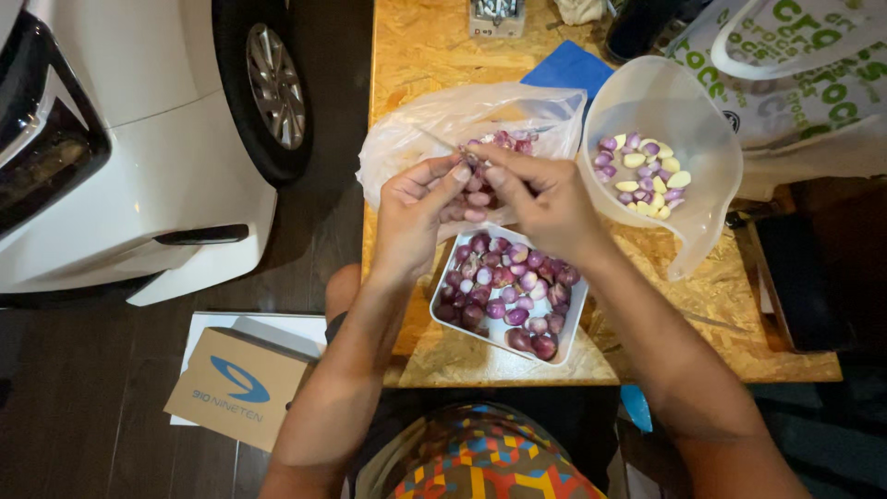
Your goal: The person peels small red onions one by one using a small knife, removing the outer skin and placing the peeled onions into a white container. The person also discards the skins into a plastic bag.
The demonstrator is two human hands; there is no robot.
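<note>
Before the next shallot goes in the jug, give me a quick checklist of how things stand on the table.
1. Shallot in hand: both the left hand and right hand pinch one shallot at the fingertips. Ok.
2. Fully peeled: hidden by the fingers. Cannot tell.
3. Clear jug within reach: beside the right hand, tilted, mouth open, peeled pieces inside. Ok.
4. White tray supply: still holds many unpeeled shallots, right under the hands. Ok.
5. Plastic bag for skins: open behind the hands. Ok.
6. Tray footing: sits close to the table edge, nearest the person. Not ok.
</note>
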